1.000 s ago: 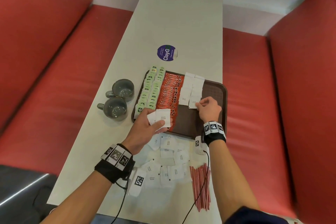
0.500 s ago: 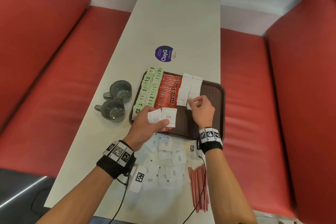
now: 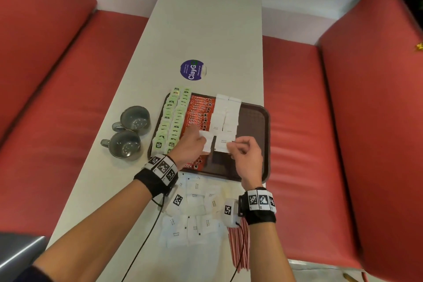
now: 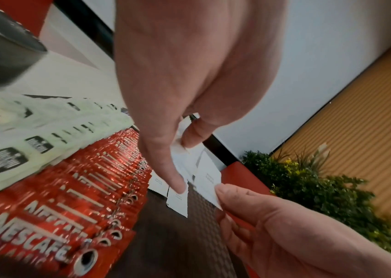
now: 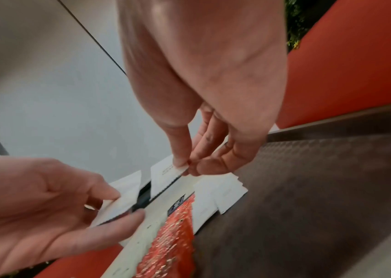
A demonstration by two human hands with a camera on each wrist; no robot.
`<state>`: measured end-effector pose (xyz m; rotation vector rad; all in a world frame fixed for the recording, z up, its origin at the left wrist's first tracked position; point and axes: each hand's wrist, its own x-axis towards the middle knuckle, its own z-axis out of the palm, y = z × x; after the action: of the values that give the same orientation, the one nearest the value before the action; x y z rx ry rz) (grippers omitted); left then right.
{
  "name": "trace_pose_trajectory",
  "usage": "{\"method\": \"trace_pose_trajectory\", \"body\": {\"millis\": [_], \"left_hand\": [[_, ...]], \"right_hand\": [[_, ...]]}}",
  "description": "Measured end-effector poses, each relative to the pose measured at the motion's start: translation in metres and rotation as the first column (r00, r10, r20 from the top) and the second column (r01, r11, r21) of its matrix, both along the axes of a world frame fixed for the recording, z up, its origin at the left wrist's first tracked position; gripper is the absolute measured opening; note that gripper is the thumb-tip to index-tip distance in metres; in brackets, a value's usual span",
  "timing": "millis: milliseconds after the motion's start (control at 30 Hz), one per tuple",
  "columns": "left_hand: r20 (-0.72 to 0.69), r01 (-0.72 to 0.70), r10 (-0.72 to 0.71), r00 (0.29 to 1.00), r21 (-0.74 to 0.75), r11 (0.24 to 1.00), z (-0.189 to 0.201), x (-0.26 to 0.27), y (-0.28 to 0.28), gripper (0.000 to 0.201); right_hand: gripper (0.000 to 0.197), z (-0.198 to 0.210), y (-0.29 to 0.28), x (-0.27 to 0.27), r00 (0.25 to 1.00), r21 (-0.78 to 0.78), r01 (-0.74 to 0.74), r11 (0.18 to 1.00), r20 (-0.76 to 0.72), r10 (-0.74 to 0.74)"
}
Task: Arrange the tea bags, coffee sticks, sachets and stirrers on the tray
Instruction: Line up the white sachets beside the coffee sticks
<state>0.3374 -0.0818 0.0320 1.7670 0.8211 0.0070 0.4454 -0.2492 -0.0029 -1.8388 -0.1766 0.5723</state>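
Observation:
A dark brown tray point(image 3: 254, 119) holds two rows of green tea bags point(image 3: 174, 121), a row of red coffee sticks point(image 3: 198, 114) and two short rows of white sugar sachets point(image 3: 225, 112). Above the tray's near half, my left hand point(image 3: 191, 146) pinches a white sachet point(image 3: 207, 142) between thumb and fingers. My right hand point(image 3: 246, 155) pinches a second white sachet point(image 3: 223, 143) at its right edge. The two sachets hang side by side, a narrow gap between them point(image 4: 190, 180). Loose white sachets point(image 3: 196, 213) and red-striped stirrers point(image 3: 240, 245) lie on the table near me.
Two grey mugs point(image 3: 128, 133) stand left of the tray. A round purple sticker point(image 3: 191, 69) lies on the white table point(image 3: 206, 30) beyond it. Red bench seats point(image 3: 309, 121) run along both sides. The tray's right part is bare.
My right hand came back from the sachet rows toward my left hand and now pinches one of the sachets that the left hand held. The left hand moved slightly forward over the tray.

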Motion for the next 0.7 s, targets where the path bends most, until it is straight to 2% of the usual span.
{"method": "trace_pose_trajectory", "body": {"millis": [67, 167, 267, 500, 700], "left_hand": [[-0.067, 0.059, -0.047, 0.997, 0.195, 0.979, -0.007, 0.014, 0.006, 0.008], [-0.138, 0.093, -0.050, 0.989, 0.325, 0.941, -0.021, 0.034, 0.012, 0.010], [-0.152, 0.103, -0.047, 0.987, 0.385, 0.917, -0.033, 0.049, 0.016, 0.014], [-0.327, 0.270, -0.102, 0.939, 0.522, 0.809, -0.058, 0.067, 0.025, 0.019], [-0.345, 0.294, -0.083, 0.935, 0.621, 0.726, -0.067, 0.079, 0.022, 0.014]], "right_hand": [[0.021, -0.005, -0.002, 0.014, 0.996, -0.068, 0.062, 0.996, 0.068, -0.057], [0.019, -0.013, -0.001, 0.034, 0.986, -0.169, 0.109, 0.980, 0.142, -0.085], [0.015, -0.020, 0.004, 0.045, 0.986, -0.229, 0.085, 0.970, 0.160, -0.049], [0.013, -0.038, 0.015, 0.052, 0.988, -0.331, -0.006, 0.943, 0.144, 0.057], [0.008, -0.045, 0.016, 0.055, 0.986, -0.359, 0.002, 0.933, 0.155, 0.058]]}}
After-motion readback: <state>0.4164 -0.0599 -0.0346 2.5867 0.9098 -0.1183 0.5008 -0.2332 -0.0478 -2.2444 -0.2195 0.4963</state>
